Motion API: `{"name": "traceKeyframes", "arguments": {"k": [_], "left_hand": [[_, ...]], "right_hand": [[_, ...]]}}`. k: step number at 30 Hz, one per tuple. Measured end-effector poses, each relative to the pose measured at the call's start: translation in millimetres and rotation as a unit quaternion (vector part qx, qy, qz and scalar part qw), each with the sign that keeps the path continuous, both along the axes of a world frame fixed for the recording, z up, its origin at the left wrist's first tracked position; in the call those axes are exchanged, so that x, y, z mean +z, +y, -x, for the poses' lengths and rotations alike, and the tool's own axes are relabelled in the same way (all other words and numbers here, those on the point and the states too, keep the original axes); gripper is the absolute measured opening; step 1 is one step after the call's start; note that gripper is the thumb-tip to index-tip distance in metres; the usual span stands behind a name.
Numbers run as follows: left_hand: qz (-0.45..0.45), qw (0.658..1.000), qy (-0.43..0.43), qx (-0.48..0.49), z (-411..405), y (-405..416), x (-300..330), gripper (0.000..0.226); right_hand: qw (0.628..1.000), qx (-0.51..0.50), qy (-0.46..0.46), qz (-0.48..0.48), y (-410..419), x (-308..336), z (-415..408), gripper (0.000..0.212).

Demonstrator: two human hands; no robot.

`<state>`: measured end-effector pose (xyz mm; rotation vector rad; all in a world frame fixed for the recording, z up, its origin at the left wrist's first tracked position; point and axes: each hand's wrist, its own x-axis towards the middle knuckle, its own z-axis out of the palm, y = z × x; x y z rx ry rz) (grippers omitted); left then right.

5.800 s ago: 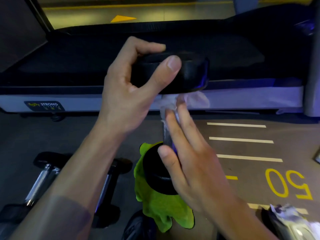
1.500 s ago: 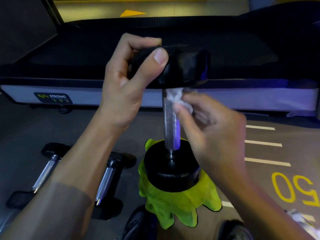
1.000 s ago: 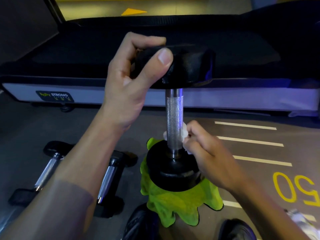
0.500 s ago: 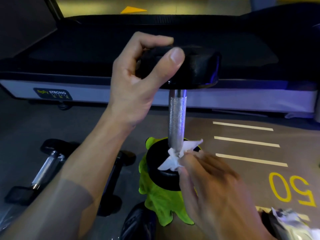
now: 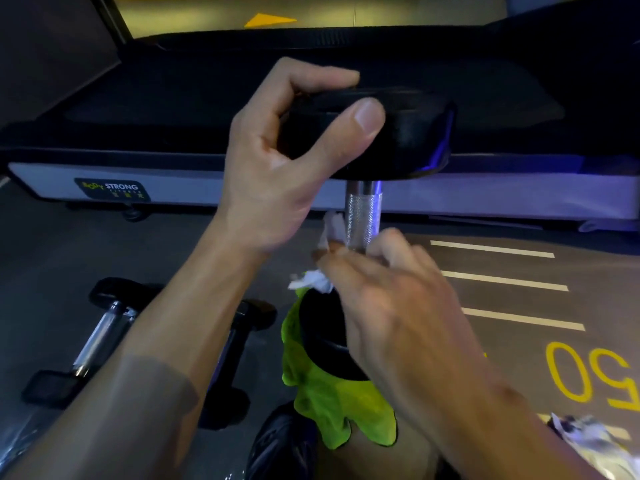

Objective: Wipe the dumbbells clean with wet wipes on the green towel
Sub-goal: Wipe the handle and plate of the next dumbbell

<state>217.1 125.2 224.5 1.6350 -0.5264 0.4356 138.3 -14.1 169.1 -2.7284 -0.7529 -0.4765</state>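
Dumbbell (image 5: 363, 216): stands upright on its lower black head, which rests on the green towel; the ridged metal bar rises to the upper black head
Green towel (image 5: 341, 407): crumpled on the floor (image 5: 485, 292), spreading out from under the lower head
Left hand (image 5: 280, 171): grips the upper head, thumb across its near side, fingers curled over the top
Right hand (image 5: 398, 299): blurred, fingers closed round the wipe at the middle of the bar
Wipe (image 5: 317, 280): white, bunched (one tuft shows left of the bar, another just above the lower head)
Other dumbbells (image 5: 100, 336): lying on the floor to the left, partly behind the left forearm
Treadmill (image 5: 242, 98): across the far side, low black deck with a pale side rail
Floor markings: white lines and a yellow "50" (image 5: 588, 375) at right
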Motion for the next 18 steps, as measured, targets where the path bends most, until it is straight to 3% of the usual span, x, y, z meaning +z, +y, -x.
{"name": "traceKeyframes", "arguments": {"k": [5,9,13,16,18], "left_hand": [[0.002,1.000,-0.009,0.000,1,-1,-1,0.028],[-0.006,1.000,-0.014,0.000,3,0,0,0.028],[0.019,1.000,0.000,0.015,0,4,-2,0.024],[0.031,0.999,0.018,0.013,-1,8,-4,0.023],[0.028,0.999,0.023,0.014,-1,9,-4,0.023]], "right_hand": [[0.998,0.032,0.040,0.031,-7,-12,14,0.026],[0.998,0.060,-0.003,-0.017,-22,5,1,0.030],[0.970,0.047,0.104,-0.213,-44,-12,19,0.022],[0.882,-0.116,0.173,-0.423,-70,-19,10,0.020],[0.849,-0.180,0.146,-0.474,-78,-12,-1,0.031]]}}
